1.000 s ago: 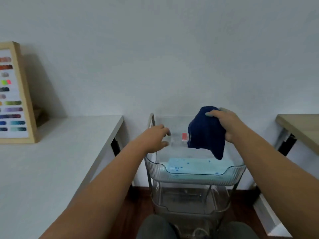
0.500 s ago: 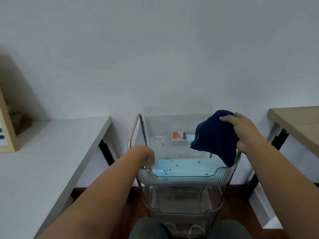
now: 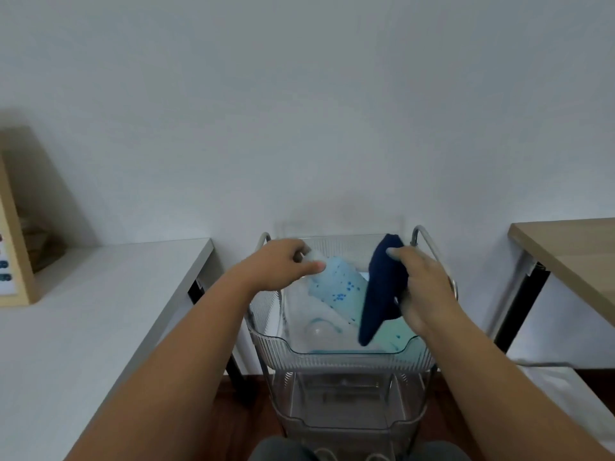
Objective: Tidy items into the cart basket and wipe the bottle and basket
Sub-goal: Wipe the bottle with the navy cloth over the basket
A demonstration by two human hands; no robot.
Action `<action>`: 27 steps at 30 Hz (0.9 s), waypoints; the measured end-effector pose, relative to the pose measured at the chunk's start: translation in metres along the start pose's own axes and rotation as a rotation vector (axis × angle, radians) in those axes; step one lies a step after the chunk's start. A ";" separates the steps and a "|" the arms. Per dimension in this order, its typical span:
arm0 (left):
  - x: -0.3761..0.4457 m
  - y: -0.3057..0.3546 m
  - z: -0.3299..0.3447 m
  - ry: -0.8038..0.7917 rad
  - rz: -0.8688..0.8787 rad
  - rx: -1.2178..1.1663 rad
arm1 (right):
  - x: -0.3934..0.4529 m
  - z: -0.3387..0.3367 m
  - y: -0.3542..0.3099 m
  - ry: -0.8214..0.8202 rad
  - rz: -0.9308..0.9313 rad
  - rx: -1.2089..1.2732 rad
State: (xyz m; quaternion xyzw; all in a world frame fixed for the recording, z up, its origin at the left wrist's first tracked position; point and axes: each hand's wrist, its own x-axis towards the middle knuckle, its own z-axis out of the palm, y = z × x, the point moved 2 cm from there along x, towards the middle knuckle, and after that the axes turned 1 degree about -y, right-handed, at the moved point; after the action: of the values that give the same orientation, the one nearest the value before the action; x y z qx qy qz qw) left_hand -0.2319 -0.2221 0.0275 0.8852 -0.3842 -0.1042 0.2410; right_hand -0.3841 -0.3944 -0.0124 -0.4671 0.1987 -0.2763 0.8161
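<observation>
Lifted since a moment ago, one end of the clear bottle of blue liquid (image 3: 336, 289) is now gripped by the left hand (image 3: 283, 262) above the ribbed transparent cart basket (image 3: 332, 356); the dark blue cloth (image 3: 381, 289), clutched in the right hand (image 3: 421, 287), is brought against it, so wiping is judged imminent.

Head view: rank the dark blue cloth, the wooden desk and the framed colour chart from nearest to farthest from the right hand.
1. Dark blue cloth, gripped in the right hand over the cart.
2. Wooden desk, off to the right.
3. Framed colour chart, far left on the white table.
</observation>
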 end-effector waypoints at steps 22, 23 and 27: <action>0.002 0.050 0.000 0.101 0.315 0.116 | 0.053 0.022 -0.015 -0.242 -0.032 -0.587; 0.001 0.052 -0.003 0.054 0.323 0.111 | 0.055 0.022 -0.018 -0.272 0.006 -0.603; -0.004 0.048 -0.009 -0.060 0.292 0.095 | 0.054 0.019 -0.017 -0.301 0.042 -0.581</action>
State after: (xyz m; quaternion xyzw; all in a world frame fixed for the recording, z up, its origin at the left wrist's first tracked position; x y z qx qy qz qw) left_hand -0.2612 -0.2447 0.0601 0.8269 -0.5201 -0.0761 0.1997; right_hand -0.3357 -0.4237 0.0076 -0.7117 0.1558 -0.1192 0.6745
